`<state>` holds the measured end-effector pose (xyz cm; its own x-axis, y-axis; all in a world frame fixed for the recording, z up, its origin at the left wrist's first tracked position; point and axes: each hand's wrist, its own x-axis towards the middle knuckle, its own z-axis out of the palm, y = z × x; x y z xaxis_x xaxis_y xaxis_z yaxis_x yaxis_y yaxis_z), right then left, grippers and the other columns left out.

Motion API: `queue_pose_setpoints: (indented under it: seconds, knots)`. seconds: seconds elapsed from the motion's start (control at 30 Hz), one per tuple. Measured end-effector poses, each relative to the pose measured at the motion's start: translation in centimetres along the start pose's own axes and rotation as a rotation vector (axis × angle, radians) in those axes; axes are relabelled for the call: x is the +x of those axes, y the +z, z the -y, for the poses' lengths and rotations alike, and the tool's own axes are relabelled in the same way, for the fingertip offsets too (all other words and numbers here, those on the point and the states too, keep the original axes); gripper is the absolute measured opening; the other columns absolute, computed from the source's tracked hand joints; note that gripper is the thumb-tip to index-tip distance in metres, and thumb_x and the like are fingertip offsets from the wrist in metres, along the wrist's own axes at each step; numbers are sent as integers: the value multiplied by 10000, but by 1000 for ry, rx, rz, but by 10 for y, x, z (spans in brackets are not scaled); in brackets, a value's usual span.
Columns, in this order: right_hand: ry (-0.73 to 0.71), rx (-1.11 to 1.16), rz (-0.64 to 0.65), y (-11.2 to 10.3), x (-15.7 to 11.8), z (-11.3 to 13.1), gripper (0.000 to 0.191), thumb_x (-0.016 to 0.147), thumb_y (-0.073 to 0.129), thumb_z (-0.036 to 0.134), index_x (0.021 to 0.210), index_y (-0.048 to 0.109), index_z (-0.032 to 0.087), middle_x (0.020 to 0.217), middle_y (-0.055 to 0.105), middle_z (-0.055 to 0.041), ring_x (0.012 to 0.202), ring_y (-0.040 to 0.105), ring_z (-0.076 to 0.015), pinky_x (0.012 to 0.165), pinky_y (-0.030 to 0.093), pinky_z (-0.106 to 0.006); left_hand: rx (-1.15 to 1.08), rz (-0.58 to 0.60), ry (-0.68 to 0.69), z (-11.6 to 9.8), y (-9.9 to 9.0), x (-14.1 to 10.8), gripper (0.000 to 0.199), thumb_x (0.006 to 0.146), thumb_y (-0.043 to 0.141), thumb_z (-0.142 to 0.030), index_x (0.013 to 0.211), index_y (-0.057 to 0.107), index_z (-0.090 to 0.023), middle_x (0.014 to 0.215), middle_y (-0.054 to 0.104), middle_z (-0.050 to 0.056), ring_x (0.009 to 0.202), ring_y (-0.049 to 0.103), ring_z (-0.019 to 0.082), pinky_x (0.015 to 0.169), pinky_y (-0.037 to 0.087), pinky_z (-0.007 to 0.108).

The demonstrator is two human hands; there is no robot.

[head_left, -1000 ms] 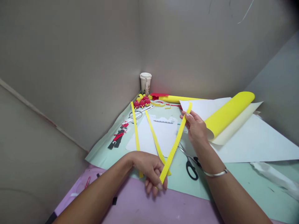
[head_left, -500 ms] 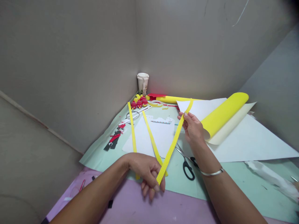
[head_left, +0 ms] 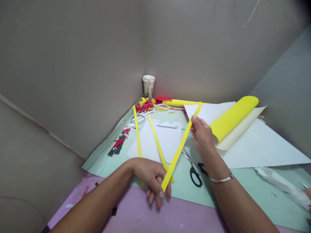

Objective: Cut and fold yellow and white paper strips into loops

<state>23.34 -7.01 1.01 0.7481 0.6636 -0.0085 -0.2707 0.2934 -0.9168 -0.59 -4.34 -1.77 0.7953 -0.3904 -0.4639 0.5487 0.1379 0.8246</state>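
The left hand (head_left: 153,179) and right hand (head_left: 201,129) pinch a yellow strip (head_left: 179,150) near its ends above the bench (head_left: 141,216), the left partly hiding a second strip (head_left: 137,136). A shape (head_left: 308,194) cut off at the right edge is unclear. Scissors (head_left: 192,164) lie near; a roll (head_left: 234,119) and cup (head_left: 148,86) are beyond. A green sheet (head_left: 107,161) partly covers the bench; grey walls (head_left: 97,81) meet behind.

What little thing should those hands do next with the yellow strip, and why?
Perhaps lay the yellow strip down beside the two other strips: the left hand holds its near end, the right hand pinches it near the far end, and those two lie across the white sheet. That might free both hands, though it's only a guess.
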Motion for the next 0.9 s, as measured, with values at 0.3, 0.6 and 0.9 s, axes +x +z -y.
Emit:
queue_pose_setpoints:
  seconds: [0.3,0.6,0.9]
  knots:
    - [-56,-78,38,-1,1,0,267,646,810,403,819,715,223,710,631,42,585,532,-84,496,456,-194,35,-88,63,-5,-4,-7,523,725,814,-338,1175,627,-148,946,753,107,625,716,163,559,564,228]
    - [-70,-70,22,-3,1,1,328,626,819,411,856,698,209,742,625,27,591,531,-82,476,456,-180,23,-75,105,-10,-2,-10,535,772,770,-388,1224,614,-149,972,747,116,630,715,161,561,563,230]
    - [-62,-44,35,-2,1,1,331,624,825,407,856,696,209,726,616,36,566,516,-72,459,451,-170,10,-90,170,-10,-1,-5,450,858,653,-479,1130,670,-121,894,749,115,684,722,166,602,576,239]
